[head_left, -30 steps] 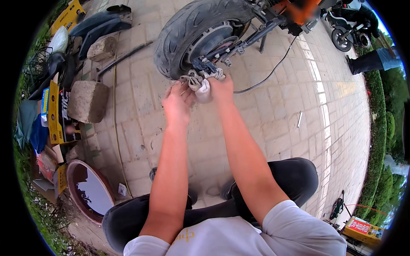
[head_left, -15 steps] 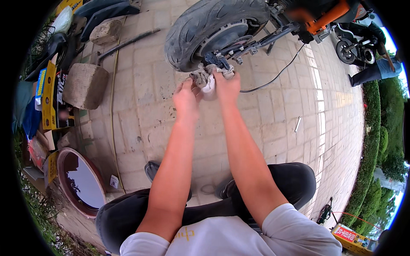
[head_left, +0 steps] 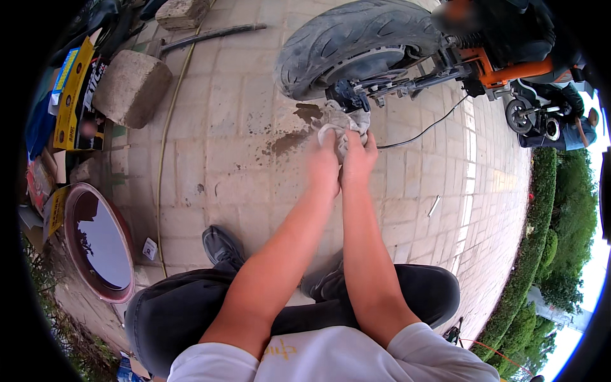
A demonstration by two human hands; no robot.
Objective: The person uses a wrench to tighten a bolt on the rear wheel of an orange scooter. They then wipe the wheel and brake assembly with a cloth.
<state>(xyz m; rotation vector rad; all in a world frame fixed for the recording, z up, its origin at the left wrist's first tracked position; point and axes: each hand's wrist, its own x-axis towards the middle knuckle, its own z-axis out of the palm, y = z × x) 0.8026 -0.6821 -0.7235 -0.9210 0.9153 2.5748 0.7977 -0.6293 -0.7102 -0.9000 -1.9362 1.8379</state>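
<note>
Our R hand (head_left: 361,156) pinches the grey-white rag (head_left: 350,122) on its right; our L hand (head_left: 323,167) sits close alongside, lower left (blurred, so can't tell its grip). Rag's dead ahead of both, abt equally near, right by the dark axle-end part (head_left: 347,95) of the rear wheel (head_left: 359,48). It's bunched, w/ no clear long axis; upper end points fwd, twd the wheel.

Left hand (head_left: 323,169): blurred
Rag (head_left: 342,127): partly hidden
Motorbike (head_left: 503,75): cut off by upper edge
Far brick (head_left: 181,14): likewise cut off
</note>
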